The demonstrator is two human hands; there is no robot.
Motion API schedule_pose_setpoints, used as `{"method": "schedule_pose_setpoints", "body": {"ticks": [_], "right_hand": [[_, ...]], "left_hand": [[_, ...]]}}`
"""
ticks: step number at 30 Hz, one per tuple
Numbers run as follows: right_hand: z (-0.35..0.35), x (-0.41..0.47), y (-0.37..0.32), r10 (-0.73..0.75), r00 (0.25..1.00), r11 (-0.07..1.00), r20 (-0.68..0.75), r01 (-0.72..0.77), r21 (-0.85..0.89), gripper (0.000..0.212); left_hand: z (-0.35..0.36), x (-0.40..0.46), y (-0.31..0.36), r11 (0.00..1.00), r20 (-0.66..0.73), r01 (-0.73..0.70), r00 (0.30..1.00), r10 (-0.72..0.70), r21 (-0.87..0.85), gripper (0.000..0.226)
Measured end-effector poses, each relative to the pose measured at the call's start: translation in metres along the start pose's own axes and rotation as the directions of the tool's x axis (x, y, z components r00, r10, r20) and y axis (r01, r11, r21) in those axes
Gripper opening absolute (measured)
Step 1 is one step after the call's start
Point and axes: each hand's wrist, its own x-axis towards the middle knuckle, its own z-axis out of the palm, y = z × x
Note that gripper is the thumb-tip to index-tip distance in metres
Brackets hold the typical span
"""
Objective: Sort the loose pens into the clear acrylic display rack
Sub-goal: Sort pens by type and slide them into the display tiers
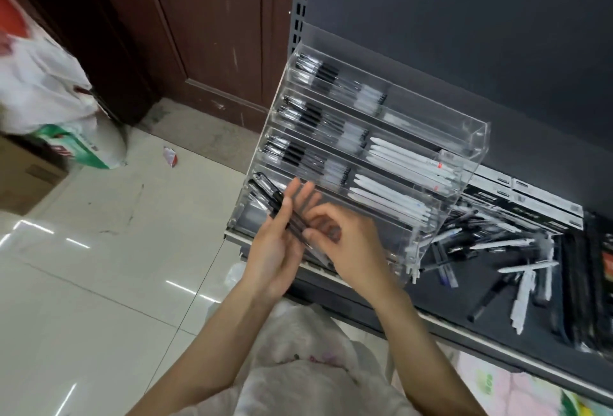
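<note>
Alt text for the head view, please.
A person's left hand and right hand hold a small bundle of black pens in front of the lowest tier of a clear acrylic rack partly filled with black and white pens. More loose pens lie scattered on the dark shelf to its right.

The clear acrylic rack takes the left end of the shelf; the left hand and right hand, holding black pens, block its lowest tier. The upper tiers stand unblocked. Loose pens litter the shelf to its right, with flat boxes behind them.
</note>
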Motion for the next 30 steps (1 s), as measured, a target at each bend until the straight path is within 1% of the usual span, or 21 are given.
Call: {"method": "schedule_pose_setpoints", "body": {"ticks": [2,4,6,7,9,10,12,15,18,22,26,28,30], "right_hand": [[0.004,0.002,0.001,-0.008,0.999,0.996,0.036,0.005,0.085,0.018],[0.007,0.006,0.007,-0.003,1.000,0.998,-0.002,0.003,0.063,0.017],[0.006,0.010,0.015,-0.022,0.996,0.997,-0.089,0.016,-0.077,0.016],[0.004,0.013,0.018,-0.053,0.989,0.986,-0.136,0.031,-0.161,0.016],[-0.005,0.021,0.021,-0.127,0.965,0.963,-0.229,0.064,-0.263,0.016],[-0.011,0.026,0.021,-0.165,0.951,0.950,-0.262,0.083,-0.300,0.016],[-0.022,0.039,0.019,-0.228,0.934,0.919,-0.275,0.113,-0.377,0.017],[-0.021,0.053,0.013,-0.289,0.941,0.867,-0.174,0.181,-0.464,0.017],[-0.003,0.050,0.012,-0.280,0.959,0.841,-0.043,0.224,-0.492,0.021],[0.016,0.048,0.024,-0.134,0.988,0.908,0.070,0.151,-0.390,0.024],[0.027,0.056,0.031,-0.089,0.986,0.958,0.144,0.124,-0.259,0.026],[0.029,0.060,0.035,-0.085,0.978,0.955,0.191,0.135,-0.263,0.028],[0.032,0.060,0.036,-0.046,0.963,0.945,0.265,0.128,-0.301,0.030]], "left_hand": [[-0.008,-0.004,0.001,0.999,-0.068,-0.028,0.997,0.029,0.018,0.037],[-0.016,-0.006,0.005,0.997,-0.133,-0.072,0.988,0.075,0.023,0.038],[-0.025,-0.008,0.013,0.993,-0.214,-0.115,0.971,0.108,-0.018,0.031],[-0.031,-0.009,0.018,0.990,-0.243,-0.132,0.963,0.115,-0.055,0.029],[-0.041,-0.011,0.028,0.977,-0.272,-0.154,0.956,0.110,-0.147,0.027],[-0.045,-0.012,0.031,0.971,-0.278,-0.161,0.955,0.106,-0.180,0.025],[-0.051,-0.012,0.036,0.966,-0.294,-0.167,0.950,0.105,-0.195,0.020],[-0.055,-0.011,0.035,0.965,-0.313,-0.178,0.943,0.111,-0.193,0.019],[-0.055,-0.010,0.035,0.964,-0.313,-0.170,0.944,0.100,-0.206,0.019],[-0.053,-0.009,0.037,0.963,-0.321,-0.161,0.943,0.086,-0.218,0.018],[-0.051,-0.009,0.039,0.961,-0.313,-0.163,0.946,0.088,-0.222,0.018],[-0.050,-0.009,0.039,0.961,-0.294,-0.161,0.951,0.091,-0.223,0.019],[-0.048,-0.008,0.039,0.967,-0.269,-0.154,0.958,0.097,-0.202,0.023]]}}
